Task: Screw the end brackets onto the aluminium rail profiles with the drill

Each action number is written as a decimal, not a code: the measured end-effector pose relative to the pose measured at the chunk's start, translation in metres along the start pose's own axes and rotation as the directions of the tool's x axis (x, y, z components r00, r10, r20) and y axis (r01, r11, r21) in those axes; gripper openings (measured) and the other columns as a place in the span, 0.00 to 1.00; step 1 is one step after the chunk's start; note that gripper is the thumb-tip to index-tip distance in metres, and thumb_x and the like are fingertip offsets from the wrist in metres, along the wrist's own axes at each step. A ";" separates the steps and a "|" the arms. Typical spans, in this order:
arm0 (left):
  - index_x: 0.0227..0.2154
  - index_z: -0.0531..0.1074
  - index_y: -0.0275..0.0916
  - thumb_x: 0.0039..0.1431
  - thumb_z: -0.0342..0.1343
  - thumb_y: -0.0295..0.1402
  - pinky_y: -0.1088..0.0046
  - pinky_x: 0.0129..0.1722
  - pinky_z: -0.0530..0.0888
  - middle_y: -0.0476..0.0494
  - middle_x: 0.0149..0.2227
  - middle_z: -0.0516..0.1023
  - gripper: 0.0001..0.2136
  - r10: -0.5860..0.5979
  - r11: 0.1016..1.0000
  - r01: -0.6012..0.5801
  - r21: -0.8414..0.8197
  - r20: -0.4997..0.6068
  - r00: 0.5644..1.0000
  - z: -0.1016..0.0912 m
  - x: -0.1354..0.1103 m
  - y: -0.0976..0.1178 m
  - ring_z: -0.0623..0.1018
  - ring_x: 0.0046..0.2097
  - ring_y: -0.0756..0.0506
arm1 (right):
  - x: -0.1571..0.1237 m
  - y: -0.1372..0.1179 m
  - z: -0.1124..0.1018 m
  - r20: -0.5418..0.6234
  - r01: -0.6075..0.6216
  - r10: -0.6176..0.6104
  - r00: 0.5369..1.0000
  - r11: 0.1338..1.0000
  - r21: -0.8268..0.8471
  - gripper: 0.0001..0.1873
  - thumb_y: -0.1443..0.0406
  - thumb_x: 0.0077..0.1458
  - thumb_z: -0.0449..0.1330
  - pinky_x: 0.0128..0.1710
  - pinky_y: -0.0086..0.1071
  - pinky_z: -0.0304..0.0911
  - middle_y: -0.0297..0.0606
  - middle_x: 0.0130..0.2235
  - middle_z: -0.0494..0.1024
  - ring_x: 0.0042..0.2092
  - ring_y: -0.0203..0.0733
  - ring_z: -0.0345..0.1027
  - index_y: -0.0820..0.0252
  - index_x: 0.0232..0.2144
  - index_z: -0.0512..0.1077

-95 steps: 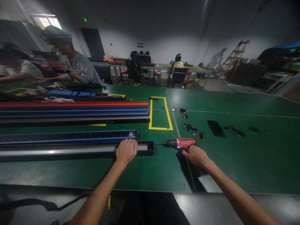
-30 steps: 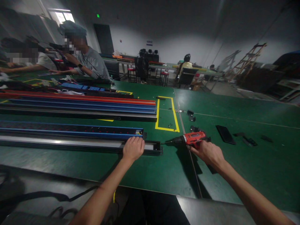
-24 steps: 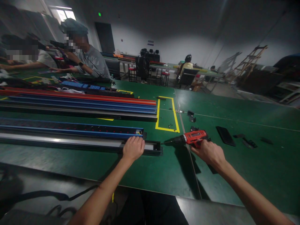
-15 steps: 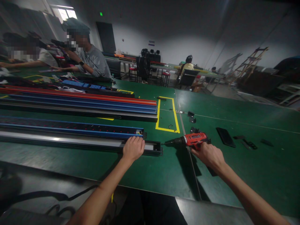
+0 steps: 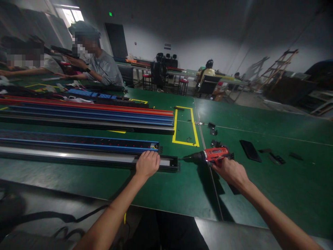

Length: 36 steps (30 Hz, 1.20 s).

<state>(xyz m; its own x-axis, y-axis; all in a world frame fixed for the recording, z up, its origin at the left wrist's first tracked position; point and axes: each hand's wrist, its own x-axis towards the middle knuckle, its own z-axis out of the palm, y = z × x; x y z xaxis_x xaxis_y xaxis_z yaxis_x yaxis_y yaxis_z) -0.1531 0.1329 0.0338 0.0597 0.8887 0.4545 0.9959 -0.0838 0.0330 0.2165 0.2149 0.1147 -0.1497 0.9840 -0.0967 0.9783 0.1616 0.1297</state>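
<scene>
Near its right end, a long black channel profile (image 5: 104, 160) with a pale strip inside is gripped by my left hand (image 5: 147, 164), whose fingers curl over the far wall. My right hand (image 5: 231, 171) is wrapped round the grip of a red cordless drill (image 5: 216, 153). The drill's long bit points left, its tip at the end cap (image 5: 179, 164) of the profile; whether it sits in a screw is too small to tell. A blue-edged profile (image 5: 125, 143) with a dark inside lies parallel, just beyond the black one.
Red, blue and black profiles (image 5: 145, 118) lie bundled farther back. Yellow tape (image 5: 193, 126) marks a rectangle on the green table (image 5: 260, 194). At the right lie a black phone (image 5: 250, 150) and small dark brackets (image 5: 212, 129). Across the table sits a co-worker in grey (image 5: 104, 67).
Both hands, the drill and the profile stay almost where they were. The view has shifted very slightly. Across the table, the co-worker's raised hand has moved a little.
</scene>
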 end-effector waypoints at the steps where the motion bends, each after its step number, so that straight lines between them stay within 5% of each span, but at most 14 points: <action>1: 0.32 0.77 0.37 0.71 0.44 0.31 0.59 0.41 0.68 0.38 0.33 0.80 0.17 -0.001 1.000 0.001 -0.001 -0.002 1.000 0.000 0.000 0.000 0.77 0.38 0.38 | 0.000 0.000 -0.001 0.003 0.000 0.000 1.000 1.000 -0.003 0.30 0.43 0.64 0.52 0.33 0.42 0.68 0.55 0.34 0.83 0.37 0.59 0.81 0.63 0.36 0.77; 21: 0.31 0.76 0.38 0.71 0.44 0.31 0.60 0.40 0.67 0.38 0.32 0.80 0.17 -0.012 0.999 0.012 -0.041 -0.016 1.000 -0.002 0.000 0.001 0.76 0.38 0.38 | -0.001 0.001 0.004 -0.007 0.001 -0.001 1.000 0.999 -0.037 0.29 0.44 0.65 0.52 0.32 0.38 0.66 0.56 0.34 0.83 0.38 0.58 0.81 0.65 0.38 0.76; 36: 0.31 0.76 0.38 0.71 0.45 0.32 0.60 0.40 0.66 0.38 0.33 0.80 0.16 -0.009 1.000 0.009 -0.023 0.009 1.000 -0.001 0.000 0.000 0.76 0.38 0.39 | -0.003 0.002 0.019 0.082 -0.012 0.004 0.997 0.995 0.103 0.30 0.43 0.61 0.51 0.33 0.41 0.66 0.53 0.33 0.83 0.37 0.59 0.80 0.60 0.29 0.77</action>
<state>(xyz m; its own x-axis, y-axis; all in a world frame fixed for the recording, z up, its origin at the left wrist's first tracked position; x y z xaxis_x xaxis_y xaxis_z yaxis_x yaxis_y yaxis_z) -0.1530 0.1326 0.0352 0.0511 0.8935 0.4461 0.9947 -0.0857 0.0576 0.2216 0.2112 0.0965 -0.1339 0.9751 -0.1766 0.9896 0.1410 0.0281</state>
